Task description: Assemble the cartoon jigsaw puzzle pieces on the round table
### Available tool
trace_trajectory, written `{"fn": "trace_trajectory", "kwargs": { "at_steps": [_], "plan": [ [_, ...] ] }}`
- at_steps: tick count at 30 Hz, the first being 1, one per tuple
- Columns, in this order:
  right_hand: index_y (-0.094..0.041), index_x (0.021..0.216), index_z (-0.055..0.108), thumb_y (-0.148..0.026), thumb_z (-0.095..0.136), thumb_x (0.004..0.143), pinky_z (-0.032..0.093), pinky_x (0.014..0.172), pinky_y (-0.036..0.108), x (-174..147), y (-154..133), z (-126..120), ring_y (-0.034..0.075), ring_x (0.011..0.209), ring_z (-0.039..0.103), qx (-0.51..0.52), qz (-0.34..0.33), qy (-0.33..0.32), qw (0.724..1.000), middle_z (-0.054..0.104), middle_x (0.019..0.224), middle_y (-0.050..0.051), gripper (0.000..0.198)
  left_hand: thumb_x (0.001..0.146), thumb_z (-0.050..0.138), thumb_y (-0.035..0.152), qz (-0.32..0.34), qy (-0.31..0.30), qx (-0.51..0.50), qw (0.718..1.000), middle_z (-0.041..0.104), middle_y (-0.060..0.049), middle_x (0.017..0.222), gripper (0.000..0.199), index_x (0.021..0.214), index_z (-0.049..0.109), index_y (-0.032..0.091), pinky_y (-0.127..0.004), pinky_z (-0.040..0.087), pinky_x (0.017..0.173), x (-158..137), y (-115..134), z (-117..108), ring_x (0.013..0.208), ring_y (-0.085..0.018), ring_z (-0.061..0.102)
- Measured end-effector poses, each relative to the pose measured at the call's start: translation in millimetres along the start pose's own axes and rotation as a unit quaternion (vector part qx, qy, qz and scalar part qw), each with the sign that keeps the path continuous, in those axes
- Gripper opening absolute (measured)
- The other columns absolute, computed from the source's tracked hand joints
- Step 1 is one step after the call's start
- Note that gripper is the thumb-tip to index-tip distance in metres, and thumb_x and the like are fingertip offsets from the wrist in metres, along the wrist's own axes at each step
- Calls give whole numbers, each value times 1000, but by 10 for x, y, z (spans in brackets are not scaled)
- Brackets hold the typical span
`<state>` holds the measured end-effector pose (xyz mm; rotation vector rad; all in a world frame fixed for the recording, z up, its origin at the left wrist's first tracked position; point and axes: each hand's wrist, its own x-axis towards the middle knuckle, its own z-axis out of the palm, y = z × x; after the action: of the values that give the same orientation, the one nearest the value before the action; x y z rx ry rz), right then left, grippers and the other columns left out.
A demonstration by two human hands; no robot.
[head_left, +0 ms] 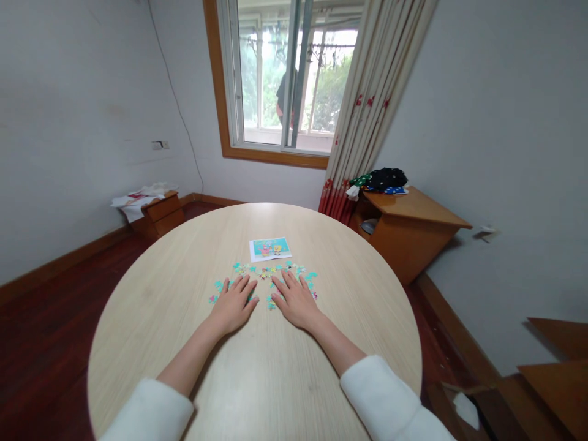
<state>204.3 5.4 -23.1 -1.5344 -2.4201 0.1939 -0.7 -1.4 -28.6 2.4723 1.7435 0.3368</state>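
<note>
My left hand [233, 305] lies palm down with its fingers spread over jigsaw puzzle pieces. Beside it on the right, my right hand [296, 301] rests the same way, fingers apart, on more of them. Loose turquoise puzzle pieces [312, 275], some with pink and yellow, show around both hands and in a row just beyond the fingertips. The pieces under my palms are hidden. Behind the row lies a picture card [271, 249] with pink and yellow cartoon figures on a turquoise ground.
The round light-wood table [257, 392] carries all of this. To the right stands a wooden cabinet [413, 211] with dark spotted cloth [386, 179] on top. A low wooden box [160, 211] with papers is at the left wall. A curtain [362, 110] hangs by the window.
</note>
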Motion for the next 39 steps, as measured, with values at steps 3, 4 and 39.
{"fn": "trace_trajectory", "kwargs": {
  "at_steps": [3, 4, 39],
  "plan": [
    [-23, 144, 39, -45, 35, 96, 17, 113, 53, -1, 0, 5, 29, 142, 23, -7, 9, 4, 1000, 31, 152, 14, 53, 92, 37, 37, 0, 26, -17, 1000, 47, -15, 142, 45, 130, 52, 19, -54, 22, 111, -12, -13, -25, 134, -29, 38],
    [-23, 143, 39, -46, 35, 96, 17, 113, 53, 0, 0, 5, 28, 142, 23, -9, 15, -1, 1000, 31, 151, 15, 53, 93, 36, 35, -2, 38, -24, 999, 49, -15, 140, 42, 128, 53, 19, -53, 24, 111, -12, -22, -31, 133, -28, 41],
    [-12, 144, 37, -36, 36, 97, 13, 115, 49, 3, 8, -1, 27, 142, 23, -20, -15, -9, 1000, 28, 152, 17, 53, 86, 33, 18, -70, 113, -42, 990, 62, -14, 124, 39, 109, 65, 16, -57, 18, 112, -11, -309, -61, 117, -24, 56]
  ]
}}
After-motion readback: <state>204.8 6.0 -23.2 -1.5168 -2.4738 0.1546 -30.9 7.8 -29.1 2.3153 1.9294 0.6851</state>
